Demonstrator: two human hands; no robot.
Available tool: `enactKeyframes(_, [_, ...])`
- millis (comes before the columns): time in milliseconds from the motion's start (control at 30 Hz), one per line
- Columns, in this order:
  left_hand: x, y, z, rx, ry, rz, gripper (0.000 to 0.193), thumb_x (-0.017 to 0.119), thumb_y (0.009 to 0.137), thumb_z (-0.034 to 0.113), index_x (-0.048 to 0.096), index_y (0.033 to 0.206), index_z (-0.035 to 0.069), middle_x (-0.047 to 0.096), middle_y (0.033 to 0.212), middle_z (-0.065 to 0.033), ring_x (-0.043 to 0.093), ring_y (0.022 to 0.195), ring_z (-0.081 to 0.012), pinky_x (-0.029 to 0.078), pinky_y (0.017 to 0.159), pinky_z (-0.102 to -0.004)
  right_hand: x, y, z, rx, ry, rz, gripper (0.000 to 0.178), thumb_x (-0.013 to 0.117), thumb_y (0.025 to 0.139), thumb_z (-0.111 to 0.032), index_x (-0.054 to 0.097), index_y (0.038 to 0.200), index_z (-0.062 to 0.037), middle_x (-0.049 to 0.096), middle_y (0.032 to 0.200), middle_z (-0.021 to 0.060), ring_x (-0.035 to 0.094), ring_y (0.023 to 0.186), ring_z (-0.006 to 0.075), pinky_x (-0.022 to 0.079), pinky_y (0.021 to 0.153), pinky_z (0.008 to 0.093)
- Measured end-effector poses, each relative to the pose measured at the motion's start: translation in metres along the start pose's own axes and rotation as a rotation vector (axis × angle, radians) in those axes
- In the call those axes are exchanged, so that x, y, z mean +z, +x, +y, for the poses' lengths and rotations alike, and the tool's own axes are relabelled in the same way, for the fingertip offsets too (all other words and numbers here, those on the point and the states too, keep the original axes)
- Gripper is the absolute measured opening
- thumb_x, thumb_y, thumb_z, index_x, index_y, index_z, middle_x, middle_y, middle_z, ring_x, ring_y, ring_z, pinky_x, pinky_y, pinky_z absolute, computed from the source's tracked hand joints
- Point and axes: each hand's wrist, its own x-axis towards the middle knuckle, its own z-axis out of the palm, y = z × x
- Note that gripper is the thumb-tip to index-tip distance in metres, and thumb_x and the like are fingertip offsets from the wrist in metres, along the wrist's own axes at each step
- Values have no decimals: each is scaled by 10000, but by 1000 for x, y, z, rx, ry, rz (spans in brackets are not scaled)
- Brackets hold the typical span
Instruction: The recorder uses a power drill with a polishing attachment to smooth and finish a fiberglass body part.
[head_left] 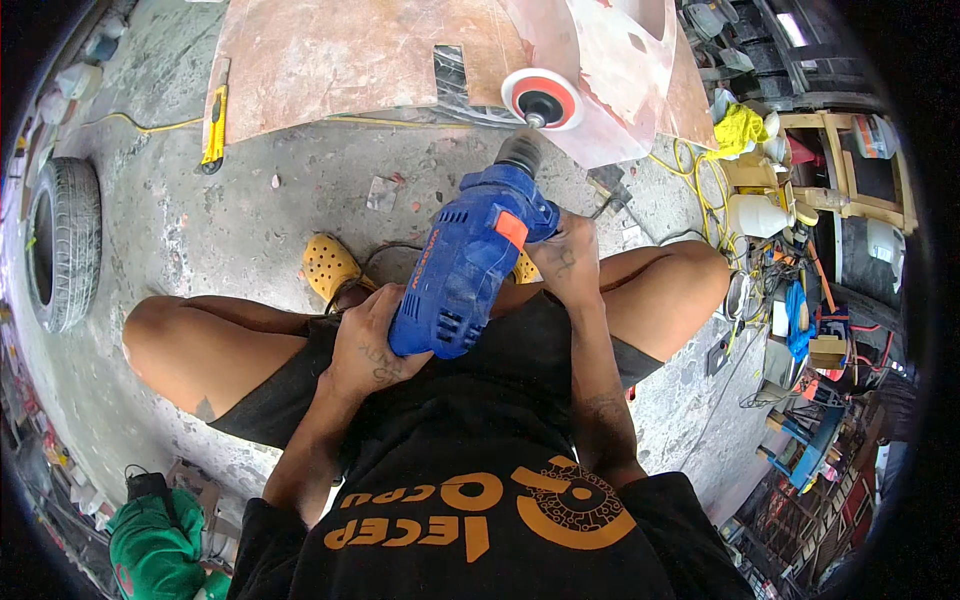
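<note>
A blue power drill (455,262) with an orange patch points away from me, held between both hands. My left hand (372,345) is closed round its rear end; the fingers are mostly hidden beneath the body. At the drill's front right side my right hand (568,257) is closed on it near the collar. A round backing pad with a red ring and white rim (543,102) is fitted at the chuck (520,150). The pad's rim lies against a curved, pinkish-white panel (620,110), though the exact contact cannot be made out.
A yellow utility knife (214,132) rests at the left edge of a brownish sheet (330,65). A tyre (65,245) stands left. Yellow cable (705,185), bottles and tools crowd the right side. Yellow clogs (330,265) are on my feet on the concrete floor (270,215).
</note>
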Motion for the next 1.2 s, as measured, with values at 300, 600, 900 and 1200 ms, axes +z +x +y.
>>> enactKeyframes(300, [-1,1,4,-26,-15,-27,621,841,642,221,587,1165,4,655,992,-173,683,884,-387,561,778,-417,-8,0,-7,15,51,-40,145,702,668,-49,688,805,-2,635,657,178,646,597,337,496,591,381])
enactKeyframes(600, [-9,7,13,12,-18,21,622,845,646,224,594,1171,4,661,1009,-172,691,873,-385,571,758,-414,-13,7,-20,-51,53,-33,183,689,667,-16,699,849,-16,635,675,187,632,597,347,492,591,379])
enactKeyframes(900, [-7,7,12,31,-5,50,632,833,657,230,587,1188,-9,658,1013,-178,690,872,-385,570,759,-416,-12,11,-26,-53,34,12,158,676,699,-7,713,852,-22,613,639,177,592,535,323,476,563,371])
enactKeyframes(1200, [1,1,-1,-31,-77,83,596,820,656,236,589,1140,-23,643,974,-184,669,881,-398,554,776,-429,-9,19,-31,-111,-17,-39,169,692,697,-48,720,864,-44,623,640,159,619,562,323,487,565,375])
